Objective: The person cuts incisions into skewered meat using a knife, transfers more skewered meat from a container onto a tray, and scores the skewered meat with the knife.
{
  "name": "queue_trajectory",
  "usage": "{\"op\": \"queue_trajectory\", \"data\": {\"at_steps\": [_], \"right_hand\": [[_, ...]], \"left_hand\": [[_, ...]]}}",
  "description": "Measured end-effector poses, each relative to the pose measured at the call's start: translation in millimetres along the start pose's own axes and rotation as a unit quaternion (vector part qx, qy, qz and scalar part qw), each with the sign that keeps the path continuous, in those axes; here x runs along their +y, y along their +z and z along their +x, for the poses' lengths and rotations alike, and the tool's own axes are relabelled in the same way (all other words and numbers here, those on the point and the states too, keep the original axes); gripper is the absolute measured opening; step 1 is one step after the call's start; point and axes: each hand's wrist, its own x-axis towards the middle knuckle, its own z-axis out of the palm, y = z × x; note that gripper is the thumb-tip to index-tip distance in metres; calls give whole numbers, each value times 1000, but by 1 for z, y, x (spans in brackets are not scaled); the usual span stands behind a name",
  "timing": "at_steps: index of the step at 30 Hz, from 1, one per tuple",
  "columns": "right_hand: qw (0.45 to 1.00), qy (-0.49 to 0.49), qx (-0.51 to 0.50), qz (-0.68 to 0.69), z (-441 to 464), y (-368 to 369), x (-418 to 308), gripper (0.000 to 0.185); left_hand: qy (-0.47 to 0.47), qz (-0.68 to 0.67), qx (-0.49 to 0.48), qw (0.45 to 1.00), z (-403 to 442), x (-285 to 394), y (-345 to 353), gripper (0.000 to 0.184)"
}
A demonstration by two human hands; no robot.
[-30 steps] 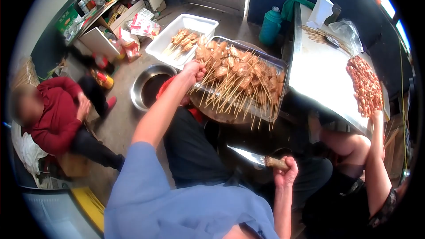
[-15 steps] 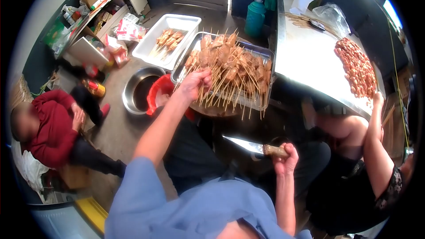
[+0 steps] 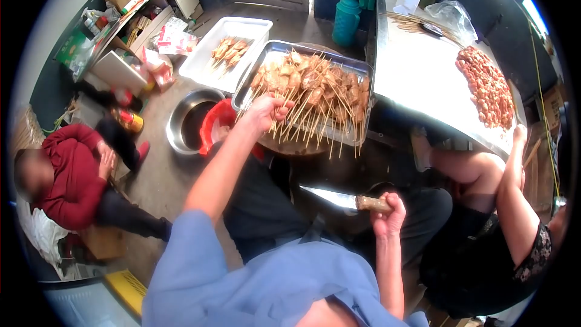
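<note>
My left hand point(image 3: 266, 114) is closed around the stick ends of some meat skewers point(image 3: 315, 88) at the near left side of a metal tray point(image 3: 370, 71). The skewers lie heaped in that tray, with many sticks jutting over its near edge. How many sticks are in my fingers is hidden. In my right hand point(image 3: 388, 217) is a knife point(image 3: 339, 198), gripped by its wooden handle. Its blade points left, above my lap and apart from the tray.
A white tub point(image 3: 200, 71) holds several skewers. Near it stand a steel pot point(image 3: 172, 124) and a red bag point(image 3: 212, 126). Raw meat pieces point(image 3: 487, 94) cover part of the metal table point(image 3: 417, 72). One person point(image 3: 75, 169) sits left, another point(image 3: 484, 248) right.
The skewers by my left hand, raised above the heap before, now lie lower in the tray. My left hand stays closed on the sticks. The knife has shifted slightly left.
</note>
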Motion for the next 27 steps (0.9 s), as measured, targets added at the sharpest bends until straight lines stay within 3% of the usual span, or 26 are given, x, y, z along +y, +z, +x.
{"op": "queue_trajectory", "data": {"at_steps": [8, 10, 16, 23, 27], "right_hand": [[1000, -9, -2, 9, 1, -5, 5, 6], [1000, -11, -1, 4, 0, -4, 4, 7], [998, -56, -4, 13, -1, 3, -13, 8], [962, -250, -69, -81, -19, 21, -76, 3], [926, -356, -87, -94, -35, 41, -126, 2]], "left_hand": [[76, -30, 23, 996, -19, -16, 7, 10], [127, 17, -11, 992, -26, -20, 9, 8], [138, 30, -58, 988, -51, -54, 38, 9], [81, -5, -119, 990, -78, -103, 86, 12], [93, -2, -97, 991, -81, -132, 109, 10]]}}
